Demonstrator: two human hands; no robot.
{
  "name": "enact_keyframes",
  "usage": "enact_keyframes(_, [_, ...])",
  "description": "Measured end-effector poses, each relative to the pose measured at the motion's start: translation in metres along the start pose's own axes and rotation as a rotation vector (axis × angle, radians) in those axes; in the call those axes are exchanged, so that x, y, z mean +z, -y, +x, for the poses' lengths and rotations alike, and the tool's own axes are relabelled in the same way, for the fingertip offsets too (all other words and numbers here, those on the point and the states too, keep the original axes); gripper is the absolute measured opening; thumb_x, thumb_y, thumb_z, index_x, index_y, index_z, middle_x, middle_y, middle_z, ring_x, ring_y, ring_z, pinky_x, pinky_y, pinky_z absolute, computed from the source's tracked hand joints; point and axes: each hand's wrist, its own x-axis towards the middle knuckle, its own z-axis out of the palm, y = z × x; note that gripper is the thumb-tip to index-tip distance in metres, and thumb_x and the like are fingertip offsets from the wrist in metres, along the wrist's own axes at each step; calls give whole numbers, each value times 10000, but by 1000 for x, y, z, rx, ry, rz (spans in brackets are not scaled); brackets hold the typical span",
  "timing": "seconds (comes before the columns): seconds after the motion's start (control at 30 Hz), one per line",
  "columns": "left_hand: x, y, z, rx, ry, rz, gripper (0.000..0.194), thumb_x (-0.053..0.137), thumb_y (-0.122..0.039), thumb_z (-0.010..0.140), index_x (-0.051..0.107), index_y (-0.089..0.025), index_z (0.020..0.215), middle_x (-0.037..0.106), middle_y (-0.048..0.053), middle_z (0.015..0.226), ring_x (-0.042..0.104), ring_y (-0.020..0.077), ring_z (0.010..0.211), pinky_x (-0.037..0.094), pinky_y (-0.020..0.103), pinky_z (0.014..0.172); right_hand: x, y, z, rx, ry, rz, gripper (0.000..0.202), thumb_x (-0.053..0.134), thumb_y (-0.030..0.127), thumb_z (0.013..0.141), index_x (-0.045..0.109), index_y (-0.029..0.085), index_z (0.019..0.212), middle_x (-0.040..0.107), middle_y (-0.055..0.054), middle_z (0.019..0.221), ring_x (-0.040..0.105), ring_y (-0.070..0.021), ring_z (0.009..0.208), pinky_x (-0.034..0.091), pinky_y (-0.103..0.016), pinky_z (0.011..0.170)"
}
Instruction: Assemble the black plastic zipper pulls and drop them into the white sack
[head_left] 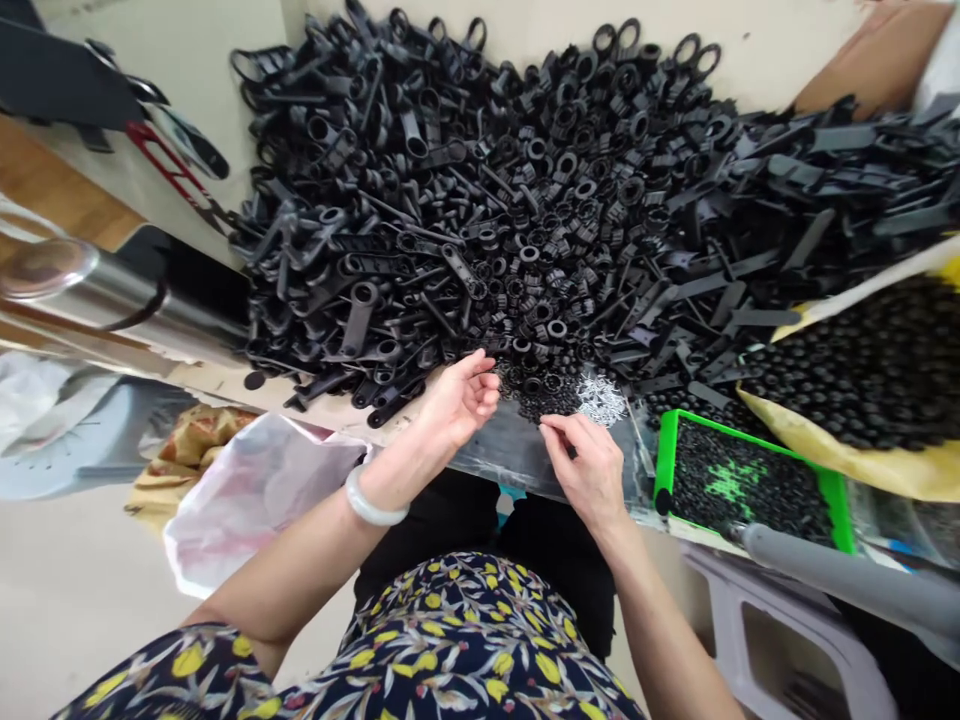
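My left hand (pixel 463 398) is held at the near edge of the black parts with its palm turned up and inward. Its fingers are loosely curled and apart, and I see nothing in them. My right hand (pixel 589 465) has thumb and forefinger pinched together over a small heap of tiny black pieces (pixel 551 400); whatever lies between the tips is too small to make out. Just beyond it lies a little pile of silvery metal bits (pixel 601 399). Black plastic rings (pixel 556 328) are heaped in front of both hands, with long black handle-like pieces (pixel 361 310) to the left.
Flat black strips (pixel 810 240) are piled at right. A green tray (pixel 666 450) of small black pieces stands beside a yellow bag (pixel 862 450) of round black parts. A white bag (pixel 262 500) hangs at left below the edge. Another person's arm (pixel 874 60) reaches in at top right.
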Motion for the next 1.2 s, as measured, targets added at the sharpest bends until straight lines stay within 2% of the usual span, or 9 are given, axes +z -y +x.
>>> enact_keyframes(0.1, [7, -4, 2, 12, -39, -58, 240, 564, -314, 1054, 622, -127, 915, 556, -30, 568, 448, 52, 380, 277, 136, 345, -12, -13, -6, 90, -53, -10, 185, 577, 319, 1064, 742, 237, 1082, 733, -25, 855, 670, -168, 769, 484, -328, 777])
enact_keyframes(0.23, [18, -7, 9, -31, -114, -106, 307, 561, -373, 1052, 581, -151, 842, 492, -51, 530, 380, 49, 349, 240, 148, 328, -23, -23, -14, 159, -102, -3, 195, 575, 330, 1065, 746, 239, 1048, 724, -26, 842, 654, -171, 741, 499, -329, 779])
enact_keyframes(0.43, [16, -6, 11, -3, -86, 15, 189, 585, -251, 915, 547, -179, 745, 484, -47, 495, 359, 63, 340, 246, 169, 338, -15, -14, -19, 74, 25, -21, 187, 567, 315, 1075, 736, 238, 1060, 736, -29, 877, 673, -172, 797, 477, -329, 793])
enact_keyframes(0.6, [-5, 2, -15, 99, 71, 442, 278, 605, -346, 791, 448, -225, 595, 441, -40, 425, 309, 79, 330, 197, 222, 369, 0, -3, -12, 10, 65, -107, 182, 570, 331, 1080, 725, 240, 1045, 742, -28, 891, 678, -172, 806, 446, -341, 770])
enact_keyframes(0.67, [-22, 4, -30, 153, 112, 732, 301, 646, -349, 751, 429, -227, 581, 401, -59, 421, 283, 72, 365, 143, 226, 407, 6, -3, -9, -5, 71, -140, 181, 561, 326, 1084, 714, 239, 1041, 737, -33, 898, 680, -179, 827, 443, -341, 767])
enact_keyframes(0.77, [-51, 1, -47, 160, 179, 1206, 287, 628, -308, 743, 414, -214, 577, 388, -62, 492, 314, 86, 473, 167, 240, 488, 10, -6, -7, -24, 64, -165, 178, 543, 302, 1090, 696, 236, 1028, 726, -32, 902, 676, -176, 837, 453, -325, 782])
enact_keyframes(0.9, [-73, -3, -57, 207, 124, 1651, 287, 578, -294, 798, 415, -208, 578, 424, -44, 537, 385, 127, 554, 216, 277, 563, 9, -13, -4, -113, 90, -242, 164, 550, 291, 1087, 693, 234, 1034, 732, -40, 925, 677, -183, 863, 447, -325, 776])
enact_keyframes(1.03, [-75, 0, -56, 317, 46, 1866, 288, 582, -310, 872, 491, -218, 615, 533, -21, 567, 475, 162, 593, 247, 305, 618, 8, -16, 2, -212, 100, -341, 186, 547, 266, 1077, 696, 228, 974, 729, -40, 896, 665, -174, 821, 413, -329, 728])
enact_keyframes(1.2, [-79, 6, -56, 413, -40, 1845, 201, 589, -378, 956, 591, -245, 806, 624, -16, 655, 585, 197, 670, 279, 303, 644, 8, -13, 6, -237, 97, -349, 190, 553, 240, 1054, 680, 218, 915, 698, -19, 838, 648, -151, 762, 408, -313, 696])
